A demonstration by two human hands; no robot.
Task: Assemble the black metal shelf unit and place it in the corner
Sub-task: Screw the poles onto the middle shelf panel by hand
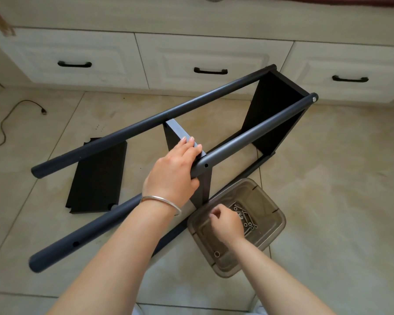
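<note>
- Left hand point(173, 171) reached forward and up from the near edge, forearm bare, palm down.
- Fingers point(192, 142) of that hand curled over a thin edge at the far side, thumb tucked under at the right, grip closed around what lies beneath the palm.
- Silver bangle point(162, 201) around the left wrist.
- Right hand point(225, 221) lower and to the right, forearm rising from the near right corner.
- Right fingers bent downward and bunched together, knuckles up; pinch contents not discernible.
- Both hands well apart, left one farther.

Matt metal poles point(146, 123), translucent plastic tub point(271, 214)
</note>
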